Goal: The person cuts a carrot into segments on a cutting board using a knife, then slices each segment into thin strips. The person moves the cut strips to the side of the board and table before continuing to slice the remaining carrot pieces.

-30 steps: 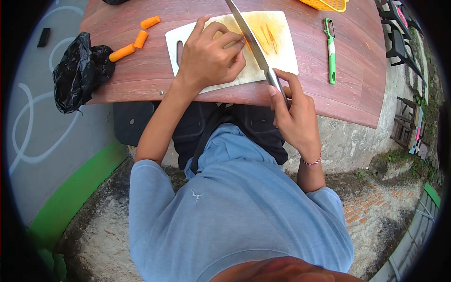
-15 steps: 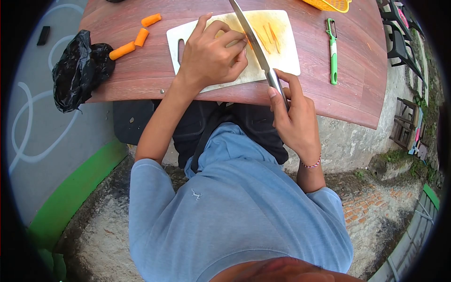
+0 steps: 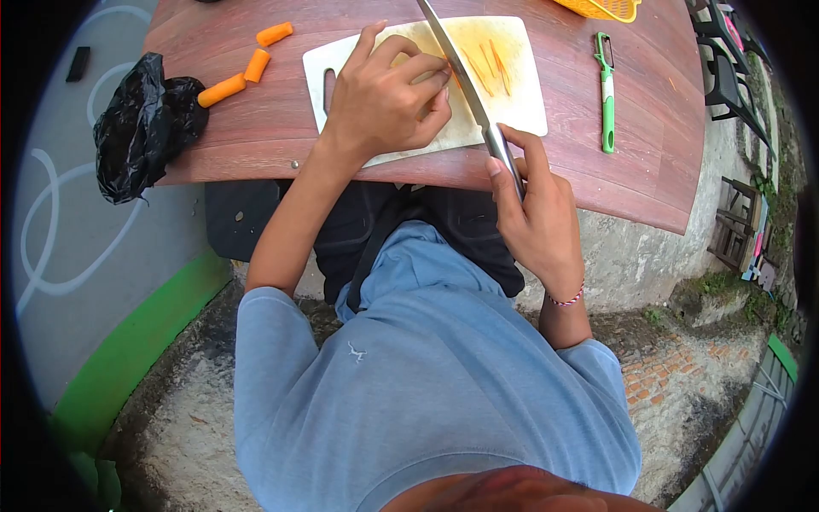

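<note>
My right hand (image 3: 539,209) grips the metal handle of a large kitchen knife (image 3: 463,78), whose blade slants up and leftward across a white cutting board (image 3: 525,111). My left hand (image 3: 386,98) is curled over the board, left of the blade, with bent fingertips close to it. A thin bit of orange carrot (image 3: 455,75) shows between those fingertips and the blade; the rest is hidden behind the fingers. Several thin carrot strips (image 3: 497,70) lie on the yellow-stained part of the board, right of the knife.
Three peeled carrot pieces (image 3: 256,66) lie on the wooden table (image 3: 247,141) beside a crumpled black plastic bag (image 3: 141,128) at its left edge. A green-handled peeler (image 3: 607,111) lies right of the board. A yellow basket (image 3: 601,8) stands at the back.
The board has shifted very slightly, and the carrot strips on it sit a little differently. Both hands and the knife are almost where they were.
</note>
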A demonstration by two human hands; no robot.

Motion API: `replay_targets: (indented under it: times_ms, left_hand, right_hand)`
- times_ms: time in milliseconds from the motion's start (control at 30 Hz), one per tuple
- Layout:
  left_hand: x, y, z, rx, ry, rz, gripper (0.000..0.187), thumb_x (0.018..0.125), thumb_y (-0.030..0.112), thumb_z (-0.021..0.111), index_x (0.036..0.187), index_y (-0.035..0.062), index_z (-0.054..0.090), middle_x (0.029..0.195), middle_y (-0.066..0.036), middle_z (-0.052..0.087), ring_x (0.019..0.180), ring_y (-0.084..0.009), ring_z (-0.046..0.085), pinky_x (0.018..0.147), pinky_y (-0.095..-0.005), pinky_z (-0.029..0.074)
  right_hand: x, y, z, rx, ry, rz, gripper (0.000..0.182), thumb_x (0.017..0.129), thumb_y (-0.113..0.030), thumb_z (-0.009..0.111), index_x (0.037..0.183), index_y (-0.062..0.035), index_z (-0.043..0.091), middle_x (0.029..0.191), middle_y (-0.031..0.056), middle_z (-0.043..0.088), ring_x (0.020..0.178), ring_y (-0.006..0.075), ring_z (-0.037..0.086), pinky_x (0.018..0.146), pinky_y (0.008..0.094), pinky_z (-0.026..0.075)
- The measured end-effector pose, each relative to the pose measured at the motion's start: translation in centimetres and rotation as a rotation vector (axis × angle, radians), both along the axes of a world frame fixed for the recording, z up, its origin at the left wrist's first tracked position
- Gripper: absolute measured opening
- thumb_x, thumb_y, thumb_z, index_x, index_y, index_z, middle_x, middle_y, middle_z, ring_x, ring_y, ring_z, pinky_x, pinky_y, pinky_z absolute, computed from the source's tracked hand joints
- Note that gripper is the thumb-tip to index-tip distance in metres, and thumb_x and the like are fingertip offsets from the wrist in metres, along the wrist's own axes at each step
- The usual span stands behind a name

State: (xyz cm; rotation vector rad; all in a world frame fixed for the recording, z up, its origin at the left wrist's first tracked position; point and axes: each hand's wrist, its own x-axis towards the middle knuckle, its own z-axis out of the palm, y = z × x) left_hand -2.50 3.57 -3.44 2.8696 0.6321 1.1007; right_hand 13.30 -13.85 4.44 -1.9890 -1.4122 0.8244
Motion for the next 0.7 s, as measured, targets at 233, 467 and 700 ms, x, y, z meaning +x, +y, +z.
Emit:
replay_targets:
  times_ms: [233, 467, 700]
  left_hand:
    - [0.09, 0.28, -0.30, 0.017, -0.030, -0.013, 0.019, 0.083, 0.022, 0.074, 0.090, 0.0090, 0.085, 0.099, 0.000, 0.080, 0.096, -0.0203, 0.071, 0.110, -0.0558, 0.048]
    - [0.12, 0.28, -0.32, 0.024, -0.038, -0.001, 0.020, 0.083, 0.025, 0.076, 0.091, 0.0093, 0.085, 0.099, -0.001, 0.080, 0.097, -0.0205, 0.071, 0.110, -0.0548, 0.047]
    - [0.12, 0.30, -0.40, 0.032, -0.044, -0.006, 0.018, 0.083, 0.025, 0.077, 0.089, 0.0103, 0.085, 0.098, 0.000, 0.080, 0.096, -0.0207, 0.070, 0.110, -0.0544, 0.047]
  right_hand:
    - [0.27, 0.16, -0.13, -0.001, -0.034, 0.007, 0.032, 0.106, -0.017, 0.062, 0.135, -0.0061, 0.055, 0.085, 0.0301, 0.071, 0.083, 0.0520, 0.071, 0.068, 0.0542, 0.053]
    - [0.74, 0.28, -0.43, 0.003, -0.010, 0.013, 0.031, 0.106, -0.017, 0.063, 0.134, -0.0061, 0.056, 0.085, 0.0305, 0.071, 0.085, 0.0525, 0.071, 0.067, 0.0540, 0.053]
    - [0.47, 0.16, -0.62, 0.000, -0.018, 0.004, 0.031, 0.107, -0.018, 0.061, 0.135, -0.0064, 0.055, 0.084, 0.0307, 0.071, 0.084, 0.0535, 0.070, 0.067, 0.0556, 0.053]
